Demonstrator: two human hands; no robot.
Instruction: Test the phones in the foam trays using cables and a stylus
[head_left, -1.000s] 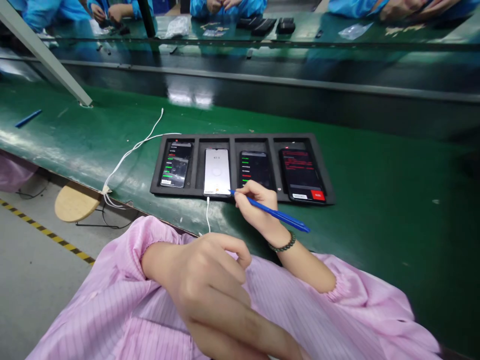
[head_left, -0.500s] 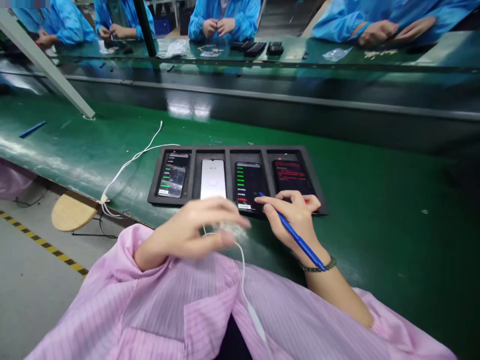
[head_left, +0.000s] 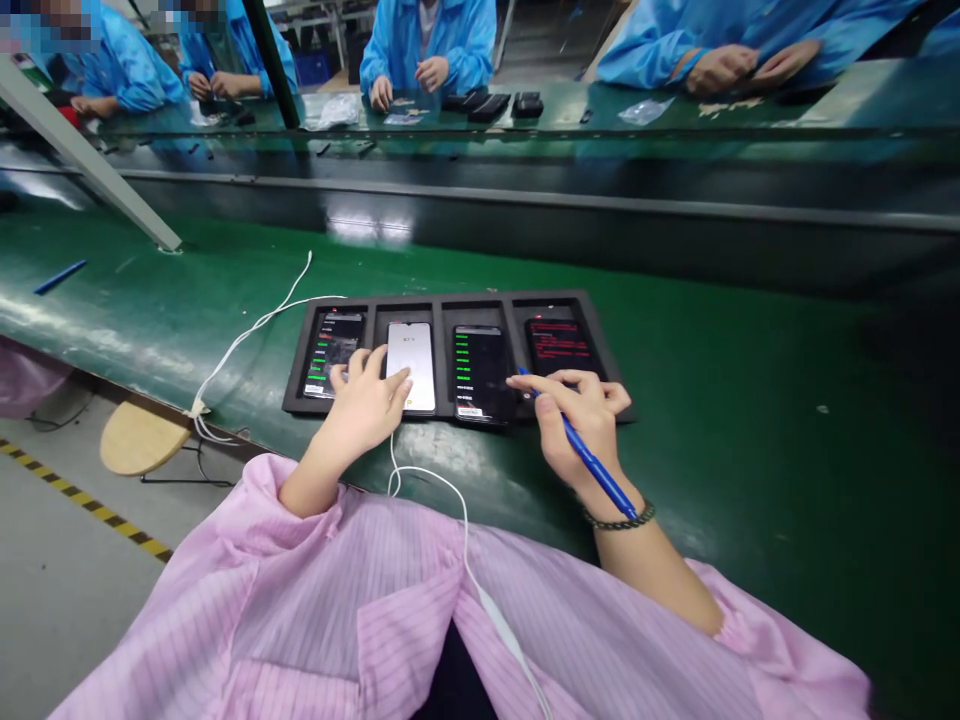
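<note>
A black tray (head_left: 594, 322) on the green bench holds a row of phones. My left hand (head_left: 364, 405) lies palm down on its near left part, fingers flat over the first phone (head_left: 324, 345) and thumb on the white-screen phone (head_left: 412, 355). A white cable (head_left: 450, 495) comes out from under that palm toward my lap; its end is hidden. My right hand (head_left: 581, 425) is closed on a blue pen (head_left: 600, 475). The pen's tip rests at the near left corner of the red-text phone (head_left: 559, 342), beside the dark phone with green lines (head_left: 480, 365).
A second white cable (head_left: 247, 335) runs from the tray's left end over the bench edge. A blue pen (head_left: 60, 277) lies far left, near a slanted metal strut (head_left: 90, 160). People in blue coats work at the far bench (head_left: 600, 115). A wooden stool (head_left: 139, 437) stands below left.
My left hand rose from my lap and moved forward onto the tray's left phones. My right hand shifted the pen from the white phone rightward to the red-text phone.
</note>
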